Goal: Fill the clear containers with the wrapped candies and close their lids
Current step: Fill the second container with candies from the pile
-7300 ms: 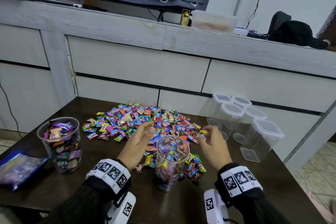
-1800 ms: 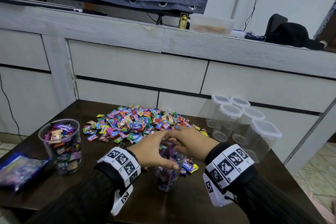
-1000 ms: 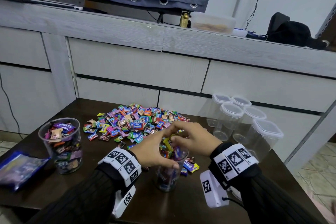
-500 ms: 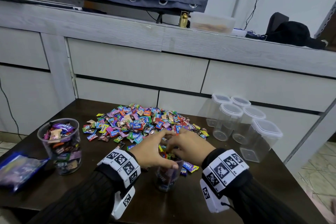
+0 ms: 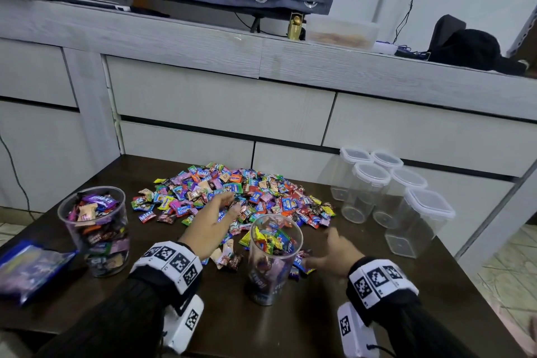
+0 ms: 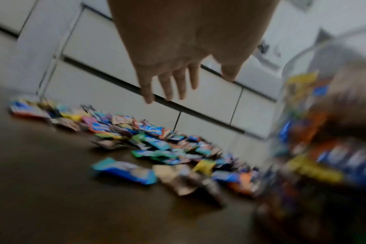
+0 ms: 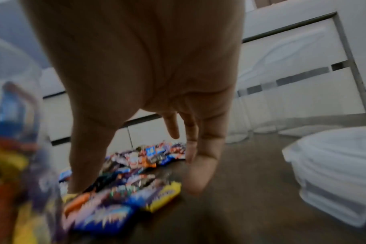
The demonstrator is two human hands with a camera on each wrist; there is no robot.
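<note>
Both hands off round container (image 5: 273, 259) since 0.5 s ago, drop done. Left hand (image 5: 209, 225) empty, fingers spread over candy pile (image 5: 232, 197). Right hand (image 5: 334, 253) empty, loosely spread, right of container. Container between hands, near full, lidless; next likely another scoop. 5 lidded containers (image 5: 386, 197) beyond right hand, empty.

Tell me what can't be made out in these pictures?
- Candy wrappers: left wrist view, motion blur smears the print.
- Right hand: head view, blurred; fingertip contact unclear.
- Blue packet: head view, cut by the left edge.
- Lidded container: right wrist view, blurred, cut by the right edge.
- Middle container: its lower candies, dim behind plastic.
</note>
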